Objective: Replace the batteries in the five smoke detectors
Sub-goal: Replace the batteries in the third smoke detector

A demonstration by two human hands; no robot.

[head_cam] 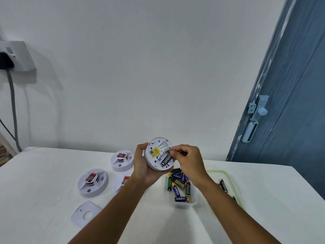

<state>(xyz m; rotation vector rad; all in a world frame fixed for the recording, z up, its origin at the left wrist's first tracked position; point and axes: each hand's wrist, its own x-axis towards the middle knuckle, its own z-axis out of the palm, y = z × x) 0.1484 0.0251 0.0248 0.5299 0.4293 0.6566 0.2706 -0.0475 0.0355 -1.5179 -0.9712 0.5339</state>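
My left hand point(142, 166) grips a round white smoke detector point(154, 154), held up above the table with its back facing me. A yellow label and a black battery point(166, 159) show in its open compartment. My right hand point(188, 161) pinches the upper end of that battery with its fingertips. Three more white detectors lie on the table to the left: one at the back point(122, 160), one nearer point(92, 182), and one point(123, 181) partly hidden by my left forearm.
A clear tub point(193, 199) holds several loose batteries point(177, 184) under my hands. A pale green tray point(226, 176) to its right holds a few more batteries point(223, 184). A white mounting plate point(86, 213) lies front left. A blue door point(290, 103) stands right; a wall socket with cables point(14, 57) at left.
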